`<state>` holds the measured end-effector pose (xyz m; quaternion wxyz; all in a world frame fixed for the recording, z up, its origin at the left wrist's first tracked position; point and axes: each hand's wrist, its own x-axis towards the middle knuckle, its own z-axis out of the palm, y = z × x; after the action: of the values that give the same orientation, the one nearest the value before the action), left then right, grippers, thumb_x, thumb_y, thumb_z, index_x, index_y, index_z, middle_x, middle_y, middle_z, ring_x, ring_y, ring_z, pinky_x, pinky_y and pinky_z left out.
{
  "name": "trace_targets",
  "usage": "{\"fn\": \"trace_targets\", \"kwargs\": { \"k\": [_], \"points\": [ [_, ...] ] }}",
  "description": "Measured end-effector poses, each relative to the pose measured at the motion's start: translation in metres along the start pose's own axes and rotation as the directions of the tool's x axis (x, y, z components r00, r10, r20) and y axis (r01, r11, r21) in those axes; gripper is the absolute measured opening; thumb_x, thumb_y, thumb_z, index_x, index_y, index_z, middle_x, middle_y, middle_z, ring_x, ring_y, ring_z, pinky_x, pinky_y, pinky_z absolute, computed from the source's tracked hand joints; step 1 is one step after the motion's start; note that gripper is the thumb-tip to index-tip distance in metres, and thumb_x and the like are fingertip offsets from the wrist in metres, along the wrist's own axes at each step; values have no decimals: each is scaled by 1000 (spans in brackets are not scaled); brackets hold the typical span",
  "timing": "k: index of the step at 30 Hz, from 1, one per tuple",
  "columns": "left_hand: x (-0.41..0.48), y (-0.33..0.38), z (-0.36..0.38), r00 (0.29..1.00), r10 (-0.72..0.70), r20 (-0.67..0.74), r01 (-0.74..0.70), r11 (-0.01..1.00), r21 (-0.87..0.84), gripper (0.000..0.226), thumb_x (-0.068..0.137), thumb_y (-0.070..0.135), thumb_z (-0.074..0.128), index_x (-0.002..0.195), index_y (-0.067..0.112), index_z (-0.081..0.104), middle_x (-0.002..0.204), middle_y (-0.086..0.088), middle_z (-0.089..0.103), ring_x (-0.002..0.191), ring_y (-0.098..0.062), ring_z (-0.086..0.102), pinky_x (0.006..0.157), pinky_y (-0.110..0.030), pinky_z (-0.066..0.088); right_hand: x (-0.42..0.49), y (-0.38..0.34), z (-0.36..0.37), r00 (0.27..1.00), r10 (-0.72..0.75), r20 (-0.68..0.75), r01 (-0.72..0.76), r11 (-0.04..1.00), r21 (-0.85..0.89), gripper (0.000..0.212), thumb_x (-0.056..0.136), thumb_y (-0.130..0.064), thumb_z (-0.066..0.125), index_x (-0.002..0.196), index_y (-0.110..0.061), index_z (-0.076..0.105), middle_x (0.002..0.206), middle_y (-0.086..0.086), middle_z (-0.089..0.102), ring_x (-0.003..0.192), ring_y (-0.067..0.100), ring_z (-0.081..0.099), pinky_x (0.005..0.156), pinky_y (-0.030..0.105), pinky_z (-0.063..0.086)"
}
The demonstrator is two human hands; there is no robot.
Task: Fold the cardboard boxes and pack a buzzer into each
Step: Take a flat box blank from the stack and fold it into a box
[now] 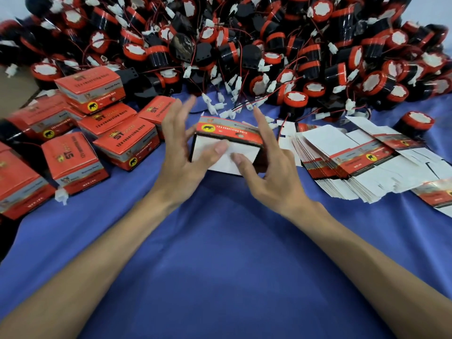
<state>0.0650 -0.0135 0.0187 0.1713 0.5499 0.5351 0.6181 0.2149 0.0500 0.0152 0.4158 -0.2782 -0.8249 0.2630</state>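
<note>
A partly folded red, black and white cardboard box [228,131] is held above the blue cloth at the centre, its white end flaps facing me. My left hand [178,155] presses its thumb on the left flap, with its fingers spread straight and blurred above the box. My right hand [269,170] grips the box's right end, thumb on the right flap and index finger pointing up. A large heap of black-and-red buzzers [244,50] with wires and white plugs fills the back. I cannot see whether a buzzer is inside the held box.
Several closed red boxes [127,143] are piled at the left. A fanned stack of flat unfolded boxes [342,167] lies at the right, with a lone buzzer [415,122] behind it. The blue cloth [220,253] covers the table toward me.
</note>
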Motion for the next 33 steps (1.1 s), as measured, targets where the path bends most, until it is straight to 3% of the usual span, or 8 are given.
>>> {"fn": "trace_targets", "kwargs": {
  "k": [2, 7, 11, 14, 21, 27, 30, 33],
  "points": [
    [1, -1, 0, 1000, 12, -18, -11, 998, 65, 62, 81, 34, 70, 134, 24, 40, 147, 14, 30, 130, -3, 41, 108, -28, 39, 0, -1, -2, 998, 30, 54, -28, 999, -39, 73, 94, -31, 55, 152, -19, 13, 67, -2, 66, 56, 17, 64, 62, 37, 54],
    [0, 3, -1, 999, -31, 30, 27, 991, 131, 50, 77, 22, 72, 123, 13, 55, 120, 6, 60, 112, -3, 57, 96, -20, 44, 1, -3, -4, 985, 86, 153, -61, 986, -157, 71, 95, -22, 52, 151, -26, 9, 62, 13, 65, 56, 30, 61, 63, 45, 50],
    [-4, 5, 4, 998, -4, 58, -7, 983, 182, 47, 73, 12, 70, 115, 18, 52, 121, 3, 58, 114, -7, 55, 98, -23, 44, 3, -5, -5, 988, 42, 151, -6, 973, -231, 75, 90, -11, 56, 150, -23, 13, 56, 12, 62, 47, 30, 54, 55, 34, 40],
    [-6, 6, 5, 998, -37, 58, 27, 987, 158, 49, 68, 6, 66, 110, 27, 50, 121, 3, 56, 116, -12, 54, 99, -27, 44, 3, -8, -9, 976, 18, 216, 42, 962, -268, 82, 86, -14, 61, 152, -18, 13, 64, 9, 67, 49, 27, 56, 57, 39, 49],
    [-6, 7, 8, 996, -87, 10, 85, 989, 119, 50, 62, 7, 65, 103, 32, 52, 116, 2, 54, 105, -3, 54, 86, -11, 40, 3, -7, -14, 965, -90, 248, 163, 943, -290, 83, 81, -14, 66, 148, 1, 21, 53, 6, 61, 38, 16, 40, 46, 27, 40],
    [-7, 3, 12, 996, 8, -85, 14, 967, 255, 57, 68, -15, 61, 111, 23, 51, 121, -10, 47, 109, 1, 47, 90, -6, 35, 3, -2, -4, 983, -75, 170, 123, 949, -290, 69, 90, -10, 62, 148, -5, 25, 73, 18, 71, 54, 37, 61, 57, 45, 53],
    [-4, 2, 9, 997, -12, -79, 28, 978, 205, 61, 71, -18, 60, 111, 27, 50, 124, -10, 45, 114, -9, 48, 92, -12, 40, 1, 1, 1, 995, -32, 100, 49, 984, -173, 65, 90, -13, 64, 147, -9, 32, 84, 7, 74, 65, 19, 66, 77, 29, 55],
    [-2, 1, 8, 997, 0, -82, 13, 987, 162, 67, 72, -19, 62, 109, 34, 46, 128, -11, 43, 120, -13, 47, 94, -13, 41, 2, 2, 6, 990, 137, 12, -138, 989, 48, 70, 87, -11, 67, 147, -14, 31, 89, -16, 67, 78, 0, 62, 74, 2, 42]
  ]
}}
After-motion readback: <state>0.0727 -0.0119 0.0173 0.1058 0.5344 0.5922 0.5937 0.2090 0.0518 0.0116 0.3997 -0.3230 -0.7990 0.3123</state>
